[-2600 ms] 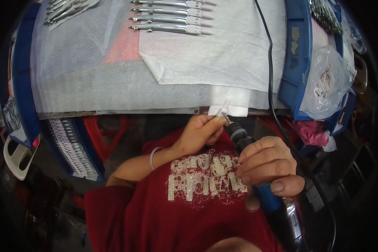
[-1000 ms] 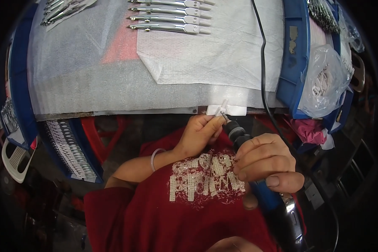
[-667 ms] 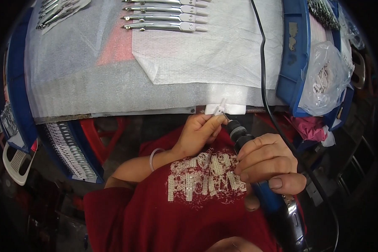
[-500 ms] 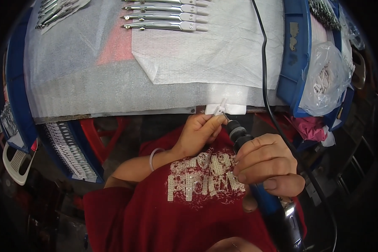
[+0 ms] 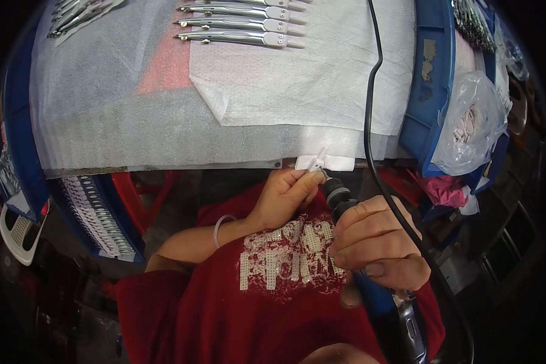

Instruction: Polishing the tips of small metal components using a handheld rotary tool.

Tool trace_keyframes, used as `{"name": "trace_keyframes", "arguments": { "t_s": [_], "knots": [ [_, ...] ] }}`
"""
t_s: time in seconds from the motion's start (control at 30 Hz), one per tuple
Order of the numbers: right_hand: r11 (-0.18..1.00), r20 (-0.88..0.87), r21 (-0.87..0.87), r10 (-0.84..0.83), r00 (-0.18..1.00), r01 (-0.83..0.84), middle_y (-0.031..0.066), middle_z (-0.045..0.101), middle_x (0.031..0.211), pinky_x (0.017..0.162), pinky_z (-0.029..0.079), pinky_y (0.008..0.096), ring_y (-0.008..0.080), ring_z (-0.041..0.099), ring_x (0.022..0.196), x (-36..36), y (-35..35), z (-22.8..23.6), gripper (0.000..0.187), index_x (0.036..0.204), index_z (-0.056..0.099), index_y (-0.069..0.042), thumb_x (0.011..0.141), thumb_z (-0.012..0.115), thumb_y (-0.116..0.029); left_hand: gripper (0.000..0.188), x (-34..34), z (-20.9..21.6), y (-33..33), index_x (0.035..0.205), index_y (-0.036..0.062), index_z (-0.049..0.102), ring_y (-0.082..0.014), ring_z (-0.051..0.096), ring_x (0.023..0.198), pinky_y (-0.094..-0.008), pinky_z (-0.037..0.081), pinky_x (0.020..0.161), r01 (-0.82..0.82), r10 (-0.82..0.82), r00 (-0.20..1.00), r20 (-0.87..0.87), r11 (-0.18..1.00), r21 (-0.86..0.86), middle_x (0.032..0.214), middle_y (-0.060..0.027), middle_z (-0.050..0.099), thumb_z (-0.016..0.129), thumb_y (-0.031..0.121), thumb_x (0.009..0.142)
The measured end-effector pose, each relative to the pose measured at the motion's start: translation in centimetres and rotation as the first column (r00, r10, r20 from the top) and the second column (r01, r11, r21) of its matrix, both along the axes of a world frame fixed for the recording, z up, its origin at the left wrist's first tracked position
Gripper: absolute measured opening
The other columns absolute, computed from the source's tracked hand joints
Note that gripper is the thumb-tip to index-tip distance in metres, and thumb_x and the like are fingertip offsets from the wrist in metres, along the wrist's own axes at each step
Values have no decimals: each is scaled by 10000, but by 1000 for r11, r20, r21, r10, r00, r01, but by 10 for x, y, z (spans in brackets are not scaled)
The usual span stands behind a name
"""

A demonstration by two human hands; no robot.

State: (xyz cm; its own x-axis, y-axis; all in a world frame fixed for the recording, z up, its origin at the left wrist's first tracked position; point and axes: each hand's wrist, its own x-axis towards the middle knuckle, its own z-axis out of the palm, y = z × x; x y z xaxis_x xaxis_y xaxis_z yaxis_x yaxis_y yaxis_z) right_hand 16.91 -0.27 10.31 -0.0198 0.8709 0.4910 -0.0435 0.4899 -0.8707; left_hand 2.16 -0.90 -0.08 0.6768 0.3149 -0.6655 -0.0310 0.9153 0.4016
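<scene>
My left hand (image 5: pixel 290 193) is closed at the table's front edge, pinching a drawing compass (image 5: pixel 317 162) between thumb and fingers. Only its pale top end shows, resting over a small white pad (image 5: pixel 344 164); the fingers cover the rest. Wrapped round a blue and black electric screwdriver (image 5: pixel 340 196) is my right hand (image 5: pixel 382 242). The screwdriver slants up and left, its bit at the compass beside my left thumb; whether it sits in a screw is too small to tell. Several silver compasses (image 5: pixel 239 37) lie in a row at the back of the table.
A white cloth (image 5: pixel 309 85) covers part of the table. The black cord (image 5: pixel 369 115) runs down past my right hand. At right stands a blue bin (image 5: pixel 428 109) beside a clear bag (image 5: pixel 473 124) of small parts. Another blue tray (image 5: pixel 97 212) of metal parts is below left.
My right hand and the screwdriver have shifted slightly left, and the cord has swung left with them. My left hand keeps its pinch on the compass. The whole view has shifted a little.
</scene>
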Motion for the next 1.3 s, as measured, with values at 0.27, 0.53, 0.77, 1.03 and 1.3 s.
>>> {"name": "trace_keyframes", "arguments": {
  "t_s": [0.27, 0.53, 0.77, 1.03, 1.3],
  "knots": [
    [998, 169, 31, 56, 984, -62, 119, 626, 768, 508, 529, 289, 203, 630, 593, 5, 0, 1, 428, 951, 395, -54, 805, 739, -263, 301, 2, 5, 4, 755, 31, 624, -17, 385, 513, -188, 295, 460, 9, -9, 1000, -20, 1000, -1, 582, 54, 479, 540, 232, 962],
    [998, 161, 44, 28, 986, -36, 109, 630, 769, 533, 540, 300, 202, 641, 587, 3, -6, 1, 488, 1031, 374, -63, 804, 737, -297, 304, 0, 8, 7, 757, 28, 611, -22, 387, 524, -183, 308, 471, -28, 29, 1000, 8, 998, -53, 598, 52, 481, 542, 241, 963],
    [997, 168, -18, 81, 983, -79, 115, 631, 757, 561, 545, 324, 212, 641, 599, 5, 0, 5, 460, 1002, 389, -63, 795, 747, -265, 326, 1, 2, 2, 718, 43, 591, -18, 382, 520, -183, 299, 467, 1, 0, 1000, 12, 1000, -20, 585, 53, 477, 543, 253, 963],
    [998, 188, -15, 68, 980, -66, 127, 624, 764, 545, 544, 321, 216, 642, 611, 0, 5, 3, 416, 933, 396, -53, 798, 744, -235, 333, 1, 0, 0, 708, 46, 592, -13, 370, 502, -183, 289, 454, -5, 5, 1000, -1, 1000, -15, 565, 65, 466, 535, 250, 965],
    [984, 209, 0, 172, 963, -176, 132, 621, 778, 527, 540, 324, 217, 640, 614, 3, 6, 4, 406, 945, 397, -47, 803, 739, -213, 313, 2, 8, 5, 725, 52, 596, -9, 373, 504, -179, 290, 451, -17, 17, 1000, -4, 999, -46, 574, 67, 469, 535, 243, 966]
  ]
}}
